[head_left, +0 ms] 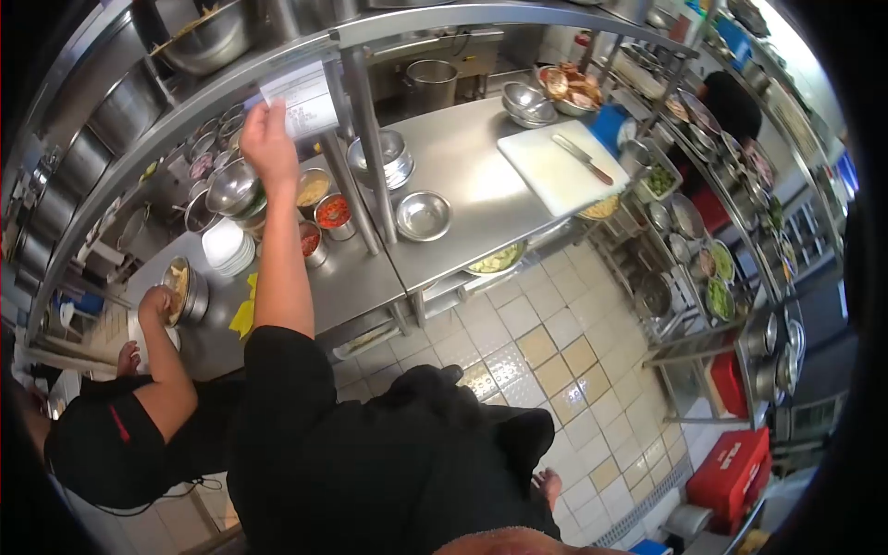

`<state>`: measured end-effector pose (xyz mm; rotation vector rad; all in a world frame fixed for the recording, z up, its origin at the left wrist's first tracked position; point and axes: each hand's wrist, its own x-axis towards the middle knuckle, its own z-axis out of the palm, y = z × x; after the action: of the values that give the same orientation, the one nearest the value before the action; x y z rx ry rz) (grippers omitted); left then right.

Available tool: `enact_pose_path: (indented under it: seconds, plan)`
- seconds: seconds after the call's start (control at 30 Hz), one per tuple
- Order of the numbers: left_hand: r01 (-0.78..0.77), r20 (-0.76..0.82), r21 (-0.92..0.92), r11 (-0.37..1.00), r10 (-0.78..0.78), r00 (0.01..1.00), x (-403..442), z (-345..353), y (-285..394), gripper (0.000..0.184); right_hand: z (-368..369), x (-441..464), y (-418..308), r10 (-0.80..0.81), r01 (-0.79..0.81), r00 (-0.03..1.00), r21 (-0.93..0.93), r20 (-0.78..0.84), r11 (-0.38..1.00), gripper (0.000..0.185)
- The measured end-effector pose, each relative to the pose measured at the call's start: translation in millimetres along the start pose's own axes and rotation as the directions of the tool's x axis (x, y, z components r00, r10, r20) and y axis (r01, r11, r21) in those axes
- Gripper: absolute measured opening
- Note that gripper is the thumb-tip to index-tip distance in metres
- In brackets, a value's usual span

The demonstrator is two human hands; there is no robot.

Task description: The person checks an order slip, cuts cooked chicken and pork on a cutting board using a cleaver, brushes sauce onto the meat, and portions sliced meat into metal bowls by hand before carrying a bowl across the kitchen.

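My left hand (268,143) is raised at the end of an outstretched arm, fingers closed on the edge of a printed paper slip (305,104). The slip is up by the metal shelf rail (416,26), in front of a steel post. Low at my side, beside my dark clothing, hangs my right hand (548,486). Its fingers are partly visible and apart, with nothing in them. Below the raised arm on the steel counter are stacked white plates (228,248), a tin of chopped red food (334,213) and metal bowls (233,188).
At left a co-worker's hand (159,303) reaches into a metal bowl (192,294). A knife (583,159) lies on a white cutting board (546,176). An empty steel bowl (424,216) stands nearby. Shelves of food bowls line the right; a red box (729,476) sits below.
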<state>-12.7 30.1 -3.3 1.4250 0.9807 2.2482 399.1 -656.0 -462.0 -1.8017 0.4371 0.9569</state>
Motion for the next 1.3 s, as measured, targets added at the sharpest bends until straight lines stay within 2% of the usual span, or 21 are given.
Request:
enact_pose_path:
  seconds: [0.07, 0.17, 0.27, 0.33, 0.4, 0.53, 0.7, 0.77, 0.8, 0.83, 0.87, 0.93, 1.03, 1.07, 1.1, 1.13, 1.17, 1.2, 1.23, 1.27, 1.3]
  plan:
    - [0.02, -0.018, -0.094, 0.995, -0.022, 1.0, 0.9, 4.0, 1.5, 0.018, 20.2, 18.4, -39.4, -0.048, 0.048, 0.999, 0.011, -0.018, 0.999, 0.046]
    - [-0.004, -0.051, -0.092, 0.996, 0.0, 0.999, 2.7, 4.2, 1.8, 0.016, 62.4, 32.7, -86.5, -0.154, 0.211, 0.962, -0.252, 0.228, 0.945, 0.043]
    - [0.004, -0.082, -0.119, 0.993, -0.014, 0.997, 2.4, 13.6, 17.1, 0.018, 103.8, 47.2, -127.8, -0.085, 0.231, 0.928, -0.381, 0.364, 0.895, 0.043]
    - [-0.014, -0.078, -0.042, 0.999, 0.011, 0.997, 5.8, 7.7, 10.1, 0.02, 123.0, 62.0, -150.9, -0.039, 0.235, 0.91, -0.436, 0.413, 0.869, 0.042]
    - [-0.044, -0.086, 0.084, 0.996, 0.052, 0.995, 3.5, 4.3, 9.4, 0.021, 135.7, 79.4, -176.4, -0.007, 0.241, 0.895, -0.47, 0.446, 0.849, 0.042]
    - [-0.057, -0.246, 0.133, 0.99, 0.088, 0.965, -24.2, 7.5, 14.9, 0.024, 140.4, 123.7, -229.1, 0.03, 0.246, 0.885, -0.52, 0.465, 0.818, 0.041]
    - [0.02, -0.508, 0.393, 0.919, 0.199, 0.838, -113.2, 23.7, -17.4, 0.02, 110.9, 187.6, -302.6, 0.036, 0.231, 0.899, -0.54, 0.437, 0.809, 0.04]
    - [0.138, -0.528, 0.213, 0.967, -0.005, 0.849, -160.1, 38.5, -40.1, 0.015, 93.2, 213.4, -323.9, 0.042, 0.22, 0.905, -0.549, 0.424, 0.806, 0.039]
    - [0.08, -0.45, 0.234, 0.969, 0.035, 0.892, -185.1, 59.2, -39.4, 0.012, 84.4, 225.6, -332.9, 0.052, 0.214, 0.905, -0.559, 0.421, 0.801, 0.039]
    - [0.114, -0.434, 0.152, 0.982, -0.037, 0.9, -209.1, 79.0, -45.0, 0.01, 74.9, 237.1, -340.0, 0.058, 0.21, 0.907, -0.568, 0.418, 0.796, 0.039]
    - [0.126, -0.338, 0.236, 0.964, -0.04, 0.94, -231.5, 92.6, -53.1, 0.01, 64.2, 247.1, -346.9, 0.07, 0.211, 0.902, -0.576, 0.427, 0.79, 0.039]
    - [0.276, -0.227, 0.136, 0.951, -0.241, 0.944, -270.2, 127.1, -61.7, 0.012, 46.2, 279.0, -350.3, 0.085, 0.255, 0.864, -0.579, 0.495, 0.774, 0.038]
    - [0.425, -0.047, 0.212, 0.88, -0.426, 0.904, -298.9, 170.7, -67.2, 0.016, 39.1, 374.6, -328.1, -0.041, 0.529, 0.621, -0.38, 0.783, 0.759, 0.032]
    - [0.384, 0.006, 0.268, 0.884, -0.4, 0.916, -303.1, 183.3, -73.9, 0.021, 44.4, 368.9, -330.4, -0.193, 0.753, 0.539, -0.366, 0.82, 0.546, 0.028]
    - [0.45, 0.059, 0.323, 0.833, -0.492, 0.868, -302.7, 196.9, -71.8, 0.022, 66.4, 343.1, -346.2, -0.132, 0.592, 0.627, -0.359, 0.768, 0.722, 0.026]
    - [0.425, 0.095, 0.335, 0.841, -0.479, 0.873, -303.6, 209.7, -88.9, 0.021, 92.7, 302.7, -368.1, -0.068, 0.39, 0.707, -0.307, 0.704, 0.868, 0.023]
    - [0.451, 0.13, 0.3, 0.841, -0.504, 0.854, -300.7, 227.0, -91.3, 0.02, 118.8, 261.1, -390.3, -0.004, 0.186, 0.776, -0.222, 0.631, 0.957, 0.021]
    - [0.495, 0.134, 0.315, 0.81, -0.554, 0.822, -297.6, 242.9, -99.0, 0.019, 133.7, 281.7, -384.2, 0.015, 0.157, 0.761, -0.207, 0.648, 0.966, 0.023]
    - [0.511, 0.169, 0.327, 0.795, -0.581, 0.796, -295.4, 260.7, -107.4, 0.018, 146.3, 282.4, -389.1, -0.192, 0.416, 0.66, -0.141, 0.726, 0.898, 0.028]
    - [0.524, 0.195, 0.344, 0.779, -0.605, 0.772, -293.6, 276.6, -115.8, 0.018, 161.7, 286.5, -394.0, -0.36, 0.644, 0.5, -0.06, 0.788, 0.763, 0.034]
    - [0.527, 0.242, 0.348, 0.775, -0.617, 0.748, -291.7, 294.8, -127.4, 0.018, 184.4, 282.9, -409.6, -0.272, 0.57, 0.581, -0.145, 0.767, 0.809, 0.036]
